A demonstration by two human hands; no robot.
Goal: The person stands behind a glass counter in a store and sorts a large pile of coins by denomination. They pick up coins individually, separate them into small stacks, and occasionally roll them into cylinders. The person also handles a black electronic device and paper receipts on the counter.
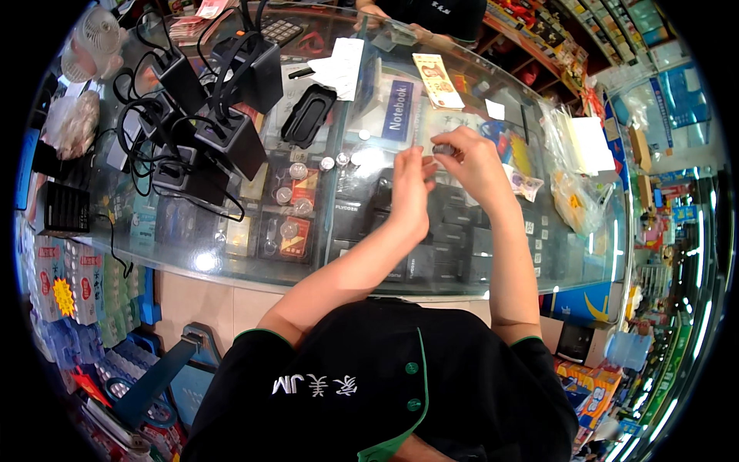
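Both my hands are above a glass counter [454, 273]. My right hand [476, 163] pinches a small grey round stack, apparently coins [444, 148], between thumb and fingers. Beside it my left hand [411, 191] is held edge-on with its fingers stretched out, and I see nothing in it. Just left of that hand lie several silver coins [327, 163] on the glass. More coins [303, 206] lie farther left in a loose line. A yellowish banknote [437, 81] lies beyond my hands, and a crumpled pale note [523, 185] is to the right of my right wrist.
Black box-shaped devices with cords [231, 138] crowd the counter's left. An open black case [308, 115] and white paper slips [344, 65] lie near them. Plastic bags [573, 200] are at the right. Another person's hand [373, 11] shows across the counter.
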